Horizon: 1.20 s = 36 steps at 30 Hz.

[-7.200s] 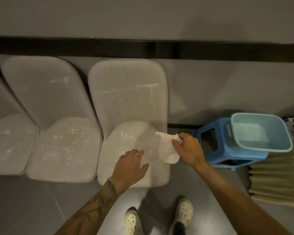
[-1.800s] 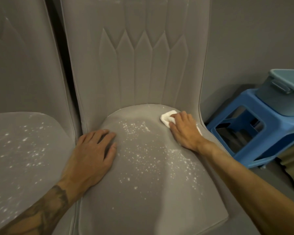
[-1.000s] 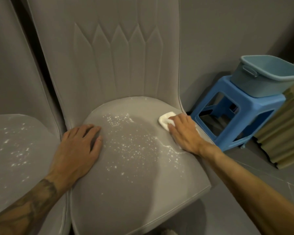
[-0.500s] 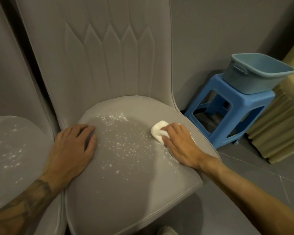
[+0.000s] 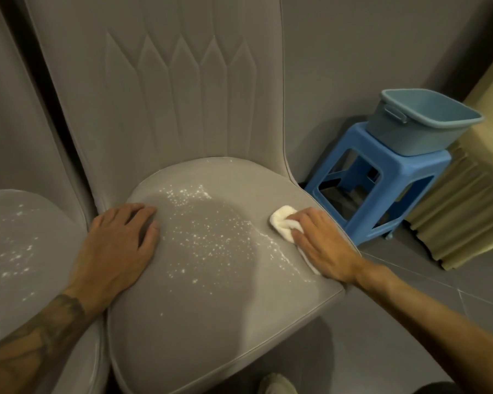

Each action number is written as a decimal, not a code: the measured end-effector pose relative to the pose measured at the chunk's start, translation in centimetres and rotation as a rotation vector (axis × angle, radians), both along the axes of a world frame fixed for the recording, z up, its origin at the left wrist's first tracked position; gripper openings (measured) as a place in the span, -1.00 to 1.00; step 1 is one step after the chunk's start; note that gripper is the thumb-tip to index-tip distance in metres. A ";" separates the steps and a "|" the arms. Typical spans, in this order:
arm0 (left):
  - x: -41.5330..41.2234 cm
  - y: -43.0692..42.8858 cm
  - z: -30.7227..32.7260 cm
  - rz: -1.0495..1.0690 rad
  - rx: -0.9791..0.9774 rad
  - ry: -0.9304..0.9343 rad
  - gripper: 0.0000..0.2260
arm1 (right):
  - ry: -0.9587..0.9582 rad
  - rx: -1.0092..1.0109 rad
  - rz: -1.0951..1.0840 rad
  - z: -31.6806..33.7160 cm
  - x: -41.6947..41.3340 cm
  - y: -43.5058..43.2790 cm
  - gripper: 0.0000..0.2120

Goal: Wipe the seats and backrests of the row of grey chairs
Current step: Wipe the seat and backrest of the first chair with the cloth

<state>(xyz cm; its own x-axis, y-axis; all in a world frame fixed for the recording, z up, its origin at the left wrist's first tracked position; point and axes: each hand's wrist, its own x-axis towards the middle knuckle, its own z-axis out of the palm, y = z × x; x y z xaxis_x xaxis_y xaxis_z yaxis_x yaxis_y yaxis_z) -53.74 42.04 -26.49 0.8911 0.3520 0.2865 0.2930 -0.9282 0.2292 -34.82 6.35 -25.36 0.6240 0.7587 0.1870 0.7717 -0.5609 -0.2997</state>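
The rightmost grey chair fills the view, its seat (image 5: pixel 205 302) speckled with white spots around the middle and its quilted backrest (image 5: pixel 177 89) rising behind. My right hand (image 5: pixel 323 245) presses a folded white cloth (image 5: pixel 282 224) flat on the seat's right side, near the edge. A thin white streak runs across the seat just left of that hand. My left hand (image 5: pixel 120 245) lies flat with fingers spread on the seat's left side, holding nothing. At the left a second grey chair seat (image 5: pixel 15 251) carries the same white spots.
A blue plastic stool (image 5: pixel 382 191) stands on the floor right of the chair, with a pale blue tub (image 5: pixel 421 123) on top. Beyond it is a beige pleated thing (image 5: pixel 461 211). Grey wall lies behind, grey tiled floor (image 5: pixel 453 282) to the right.
My right hand has slid the cloth toward the seat's right edge, leaving a white streak at the left of the wiped strip. My left hand has stayed planted on the seat.
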 end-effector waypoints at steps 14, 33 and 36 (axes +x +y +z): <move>-0.1 -0.2 0.4 -0.009 -0.011 0.000 -0.53 | 0.015 -0.017 -0.172 0.7 -1.2 -0.7 -0.69; 0.0 -0.1 0.1 -0.002 -0.024 -0.011 -0.54 | -0.168 -0.002 -0.122 -0.7 -9.4 3.1 -0.71; -0.1 -0.1 0.2 0.001 -0.032 -0.005 -0.53 | -0.095 -0.003 -0.046 -0.1 -8.4 2.3 -0.70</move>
